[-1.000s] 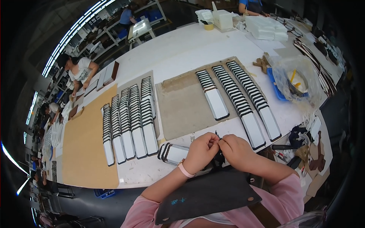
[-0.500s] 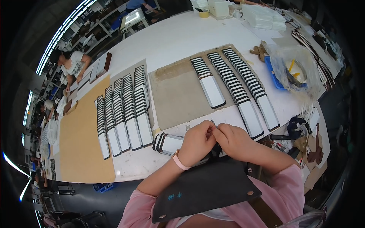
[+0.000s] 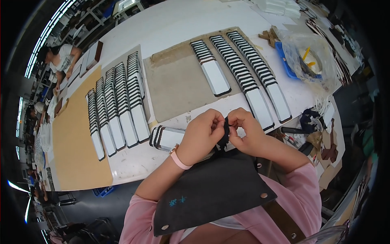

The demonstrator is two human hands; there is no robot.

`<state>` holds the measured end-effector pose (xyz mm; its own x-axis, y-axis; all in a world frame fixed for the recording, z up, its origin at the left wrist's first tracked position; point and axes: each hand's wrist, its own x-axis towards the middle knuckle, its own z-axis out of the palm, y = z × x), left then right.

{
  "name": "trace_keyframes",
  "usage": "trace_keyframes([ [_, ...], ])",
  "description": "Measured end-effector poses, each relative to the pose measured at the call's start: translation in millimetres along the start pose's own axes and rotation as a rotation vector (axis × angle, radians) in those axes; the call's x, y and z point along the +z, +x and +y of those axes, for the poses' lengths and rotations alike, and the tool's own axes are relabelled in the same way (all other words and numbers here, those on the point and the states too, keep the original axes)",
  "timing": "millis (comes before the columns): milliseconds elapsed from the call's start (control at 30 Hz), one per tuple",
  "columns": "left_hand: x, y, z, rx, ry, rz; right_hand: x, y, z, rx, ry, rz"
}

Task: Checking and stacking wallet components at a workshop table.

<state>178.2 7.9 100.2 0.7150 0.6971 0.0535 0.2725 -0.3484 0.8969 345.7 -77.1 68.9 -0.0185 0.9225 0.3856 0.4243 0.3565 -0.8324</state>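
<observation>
My left hand [image 3: 202, 135] and my right hand [image 3: 246, 131] meet at the table's near edge, both pinching a small black-edged piece [image 3: 224, 129] held between the fingertips. Most of the piece is hidden by my fingers. A pink band circles my left wrist. Just left of my left hand lie a few white flat pieces with black rims [image 3: 166, 137] on the white table [image 3: 178, 24]. A dark apron covers my chest below the hands.
Overlapping rows of white black-rimmed pieces lie on a brown board [image 3: 178, 81] ahead and on the table at left [image 3: 118, 110]. A tan sheet [image 3: 75, 142] lies far left. A plastic bag over a blue tray [image 3: 308, 61] and scraps sit right. A person works at far left [image 3: 61, 61].
My view has shifted closer over the table. Both hands stay together on the small piece, fingers working it slightly; nothing was put down or picked up.
</observation>
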Motion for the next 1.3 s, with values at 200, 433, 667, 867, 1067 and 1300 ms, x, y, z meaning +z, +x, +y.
trace_keyframes([
  [200, -1, 2, -13, -0.108, -0.259, -0.072, -1, 7, -4, -0.039, 0.089, 0.065],
  [433, 2, -1, 0, 0.115, 0.208, 0.113, -7, 14, -15, -0.404, -0.535, -0.015],
  [667, 6, -6, 7, 0.276, 0.339, 0.193, -3, 10, -16, -0.295, -0.51, 0.023],
  [867, 5, -8, 8, 0.378, 0.417, 0.245, -5, 9, -16, -0.215, -0.281, -0.001],
  [1067, 2, -9, 12, 0.212, 0.166, 0.168, -3, 3, -11, -0.193, 0.078, 0.057],
  [1300, 0, -11, 7, 0.226, 0.199, 0.192, -4, 8, -17, -0.289, -0.087, 0.088],
])
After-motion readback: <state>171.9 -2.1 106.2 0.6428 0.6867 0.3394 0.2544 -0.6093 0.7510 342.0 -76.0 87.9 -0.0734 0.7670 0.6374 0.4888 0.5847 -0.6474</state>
